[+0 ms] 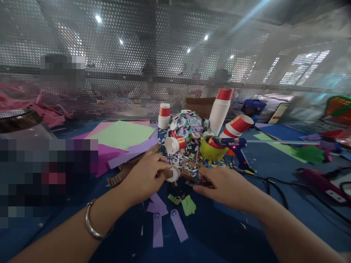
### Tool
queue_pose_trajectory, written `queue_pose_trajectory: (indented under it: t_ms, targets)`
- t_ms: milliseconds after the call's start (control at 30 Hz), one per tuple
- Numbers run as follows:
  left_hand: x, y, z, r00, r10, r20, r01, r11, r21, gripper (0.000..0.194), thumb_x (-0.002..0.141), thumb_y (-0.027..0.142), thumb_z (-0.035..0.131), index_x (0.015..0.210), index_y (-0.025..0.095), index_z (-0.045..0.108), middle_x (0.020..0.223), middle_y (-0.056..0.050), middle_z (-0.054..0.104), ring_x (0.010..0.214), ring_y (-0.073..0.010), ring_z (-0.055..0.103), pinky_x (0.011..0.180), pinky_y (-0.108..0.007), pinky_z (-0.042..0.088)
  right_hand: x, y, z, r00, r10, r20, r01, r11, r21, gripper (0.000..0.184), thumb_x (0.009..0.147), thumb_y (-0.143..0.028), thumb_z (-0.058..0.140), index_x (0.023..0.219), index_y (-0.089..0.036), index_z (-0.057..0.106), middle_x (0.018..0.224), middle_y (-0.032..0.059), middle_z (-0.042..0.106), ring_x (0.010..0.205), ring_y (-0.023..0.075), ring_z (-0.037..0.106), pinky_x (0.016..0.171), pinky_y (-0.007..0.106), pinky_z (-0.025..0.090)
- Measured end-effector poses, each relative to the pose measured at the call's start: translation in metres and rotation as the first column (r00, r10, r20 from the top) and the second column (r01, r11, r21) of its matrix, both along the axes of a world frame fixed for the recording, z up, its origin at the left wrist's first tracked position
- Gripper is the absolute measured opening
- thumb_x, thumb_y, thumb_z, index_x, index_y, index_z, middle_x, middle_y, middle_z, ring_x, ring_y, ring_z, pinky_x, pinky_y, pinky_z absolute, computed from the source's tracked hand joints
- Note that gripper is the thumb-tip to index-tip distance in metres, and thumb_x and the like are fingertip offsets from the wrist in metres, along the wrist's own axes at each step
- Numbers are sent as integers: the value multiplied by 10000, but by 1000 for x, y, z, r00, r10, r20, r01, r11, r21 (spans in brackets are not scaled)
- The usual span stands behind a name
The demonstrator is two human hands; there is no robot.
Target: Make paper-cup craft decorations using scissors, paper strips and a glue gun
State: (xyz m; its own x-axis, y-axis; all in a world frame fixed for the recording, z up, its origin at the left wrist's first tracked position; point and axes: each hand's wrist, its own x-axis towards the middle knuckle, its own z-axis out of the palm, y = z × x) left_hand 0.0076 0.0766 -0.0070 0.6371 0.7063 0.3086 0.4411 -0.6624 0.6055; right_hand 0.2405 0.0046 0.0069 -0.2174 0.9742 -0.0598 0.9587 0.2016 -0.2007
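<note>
While the left hand (pixel 145 177) pinches a brown strip (pixel 168 174) at a white disc (pixel 176 174), short of the far edge of the surface (pixel 219 233), the right hand (pixel 222 183) grips a dark tool (pixel 197 181) whose slipping could tear the strip.

A grey perforated metal screen (pixel 175 47) lines the far edge of the blue counter (pixel 222 233). Tangled pink strips (pixel 52 117) lie toward that edge's left.

Silver bangle (pixel 87 220), L wrist (pixel 105 219)
</note>
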Motion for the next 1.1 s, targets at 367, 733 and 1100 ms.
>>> queue_pose_trajectory:
  t_ms: [367, 733, 1100]
  targets:
    - [2, -1, 2, 997, 80, 3, -79, 992, -95, 207, 751, 292, 709, 944, 225, 743, 832, -68, 666, 776, -243, 547, 703, -318, 335, 5, -6, -3, 996, 20, 91, -18, 1000, -25, 267, 883, -450, 583, 830, -192, 626, 795, 93, 706, 717, 267, 650, 541, 309, 281]
    - [10, 2, 6, 993, 105, -62, -113, 983, -148, 89, 700, 254, 689, 762, 191, 680, 704, -32, 627, 668, -202, 553, 619, -298, 350, 2, -8, 0, 986, 11, 165, -10, 1000, -8, 259, 884, -437, 598, 902, -181, 636, 830, 94, 715, 760, 282, 671, 558, 306, 313]
    - [3, -7, 17, 911, 320, 259, -243, 925, -291, 205, 842, 319, 587, 985, 175, 618, 889, -56, 681, 761, -190, 645, 684, -321, 499, 0, -1, 5, 997, -68, -30, 72, 982, 173, 122, 921, -229, 527, 834, -186, 602, 767, 40, 682, 665, 187, 603, 567, 277, 306]
